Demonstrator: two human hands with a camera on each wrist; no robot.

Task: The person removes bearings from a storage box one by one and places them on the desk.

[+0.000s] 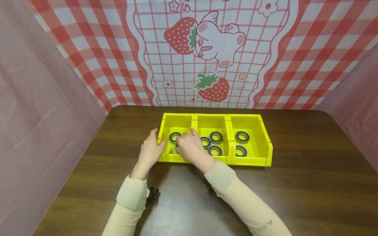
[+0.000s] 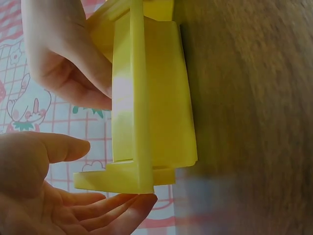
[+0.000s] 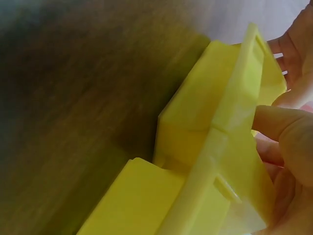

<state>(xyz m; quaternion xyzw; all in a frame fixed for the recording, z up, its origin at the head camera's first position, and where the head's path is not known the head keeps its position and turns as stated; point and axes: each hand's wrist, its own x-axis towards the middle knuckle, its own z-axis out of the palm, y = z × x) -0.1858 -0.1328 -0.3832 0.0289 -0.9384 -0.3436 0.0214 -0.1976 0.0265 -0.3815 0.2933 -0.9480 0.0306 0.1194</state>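
Note:
In the head view three yellow bins joined in a row hold dark-rimmed ring bearings. My right hand (image 1: 190, 146) reaches into the left bin (image 1: 178, 122) with its fingers curled down. Its fingertips pinch at a bearing (image 1: 177, 147) that is mostly hidden under the hand. Another bearing (image 1: 175, 137) lies just behind that one. My left hand (image 1: 150, 149) is at the left bin's outer side, thumb and fingers spread apart. In the left wrist view the left fingertips (image 2: 146, 199) are right at the bin's rim. The right fingertips go out of sight behind the yellow wall (image 2: 124, 98).
The middle bin (image 1: 211, 122) holds several bearings (image 1: 216, 137). Two more, one a bearing (image 1: 242, 137) at the back, lie in the right bin (image 1: 260, 144). The bins stand on a brown wooden table (image 1: 307, 170), before a red-and-white checked cloth (image 1: 112, 42).

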